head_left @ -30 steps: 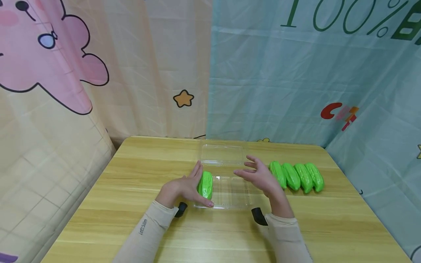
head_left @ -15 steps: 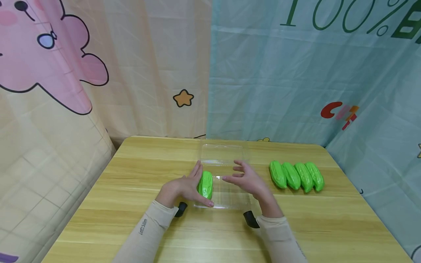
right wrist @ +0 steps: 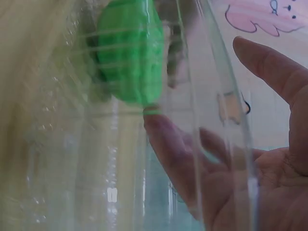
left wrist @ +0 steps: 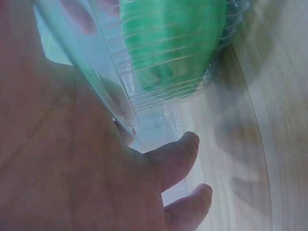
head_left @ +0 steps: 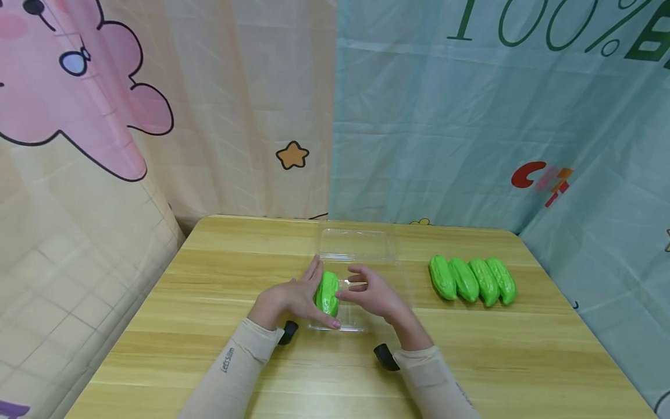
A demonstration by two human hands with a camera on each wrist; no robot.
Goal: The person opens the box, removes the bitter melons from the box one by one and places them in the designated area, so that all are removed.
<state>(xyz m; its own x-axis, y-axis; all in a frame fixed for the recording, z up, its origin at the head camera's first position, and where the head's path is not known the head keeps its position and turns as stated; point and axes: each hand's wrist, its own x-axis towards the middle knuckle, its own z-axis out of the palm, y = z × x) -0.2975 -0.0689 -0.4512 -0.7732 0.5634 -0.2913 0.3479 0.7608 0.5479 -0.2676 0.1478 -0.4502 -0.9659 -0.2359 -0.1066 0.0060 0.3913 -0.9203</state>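
Observation:
A clear plastic clamshell box lies with its lid folded back. One green bitter melon sits at the left inside it, seen through the ribbed wall in both wrist views. My left hand rests along the box's left side, fingers straight toward the back and thumb spread across the front left corner. Over the right part of the box is my right hand, its fingers loosely bent with nothing between them. Its thumb tip is close to the melon; whether they touch I cannot tell.
Several more green bitter melons lie side by side in a row to the right of the box on the wooden table. Behind the table hangs a printed curtain.
From near the melon row, my right hand has moved left across the box to beside the melon in it. My left hand stays where it was.

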